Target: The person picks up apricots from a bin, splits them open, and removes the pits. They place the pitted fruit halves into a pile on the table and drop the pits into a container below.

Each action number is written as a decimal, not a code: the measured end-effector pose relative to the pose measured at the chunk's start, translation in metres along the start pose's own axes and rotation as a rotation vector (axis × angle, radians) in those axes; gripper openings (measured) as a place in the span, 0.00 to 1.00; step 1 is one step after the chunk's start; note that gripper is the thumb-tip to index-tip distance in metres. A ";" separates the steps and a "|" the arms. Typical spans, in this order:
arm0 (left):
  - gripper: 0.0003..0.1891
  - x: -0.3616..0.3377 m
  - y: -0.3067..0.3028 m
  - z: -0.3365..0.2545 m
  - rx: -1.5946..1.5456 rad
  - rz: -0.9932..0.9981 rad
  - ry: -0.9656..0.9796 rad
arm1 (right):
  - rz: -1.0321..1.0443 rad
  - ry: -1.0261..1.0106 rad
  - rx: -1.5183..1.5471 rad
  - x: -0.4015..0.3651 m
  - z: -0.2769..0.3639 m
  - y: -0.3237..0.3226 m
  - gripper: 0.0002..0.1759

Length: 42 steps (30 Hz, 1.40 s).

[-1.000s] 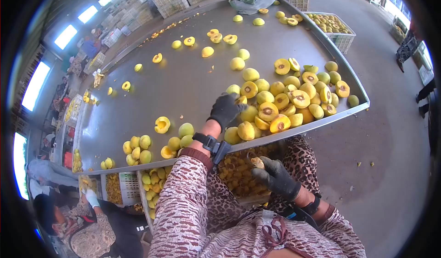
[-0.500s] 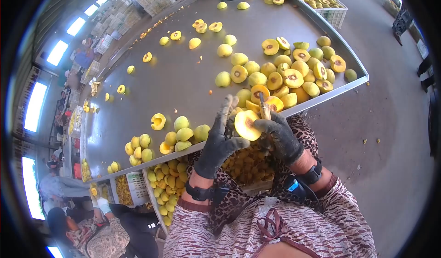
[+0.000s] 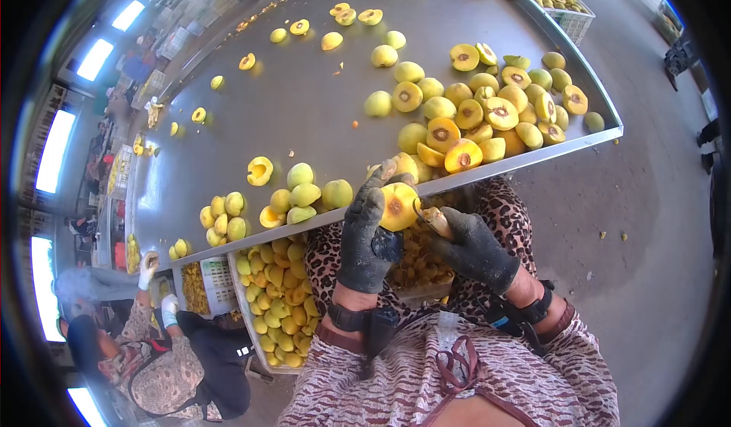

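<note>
My left hand point(image 3: 364, 237), in a dark work glove, is closed around a yellow peach half point(image 3: 399, 206) whose cut face and brown-centred pit area face up. My right hand point(image 3: 481, 250), gloved too, grips a pitting knife point(image 3: 437, 221) by its light wooden handle. The dark metal end of that knife touches the right edge of the peach half. Just beyond both hands, cut peach halves point(image 3: 463, 155) lie piled along the near rim of the metal table point(image 3: 304, 100). Below my hands, a container of small orange-brown pieces point(image 3: 421, 263) is partly hidden.
A crate of peach halves point(image 3: 278, 305) stands under the table edge, left of my legs. More peach halves point(image 3: 304, 194) lie at the table's near left. Another person point(image 3: 167, 366) in white gloves sits at lower left. A full crate point(image 3: 572, 22) stands far right.
The pitting knife has swung from upright to slanting, its metal end now at the peach half. My right hand has shifted right, off the fruit, and my left fingers have closed round it.
</note>
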<state>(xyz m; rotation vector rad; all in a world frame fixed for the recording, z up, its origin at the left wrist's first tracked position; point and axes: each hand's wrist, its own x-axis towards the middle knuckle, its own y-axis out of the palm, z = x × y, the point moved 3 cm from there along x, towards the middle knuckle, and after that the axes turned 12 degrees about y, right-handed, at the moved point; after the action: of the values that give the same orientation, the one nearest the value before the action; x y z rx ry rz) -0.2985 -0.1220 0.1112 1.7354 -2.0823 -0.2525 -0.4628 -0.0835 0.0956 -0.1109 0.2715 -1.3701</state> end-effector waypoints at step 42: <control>0.24 0.158 -0.138 0.000 1.828 0.794 -0.225 | 0.468 0.205 0.126 0.001 -0.090 0.037 0.11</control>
<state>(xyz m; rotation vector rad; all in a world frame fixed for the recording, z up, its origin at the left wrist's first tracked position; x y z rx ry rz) -0.1967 -0.3035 0.0877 1.0329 -3.0515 2.3397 -0.4500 -0.0697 -0.0001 0.1899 0.3564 -0.9286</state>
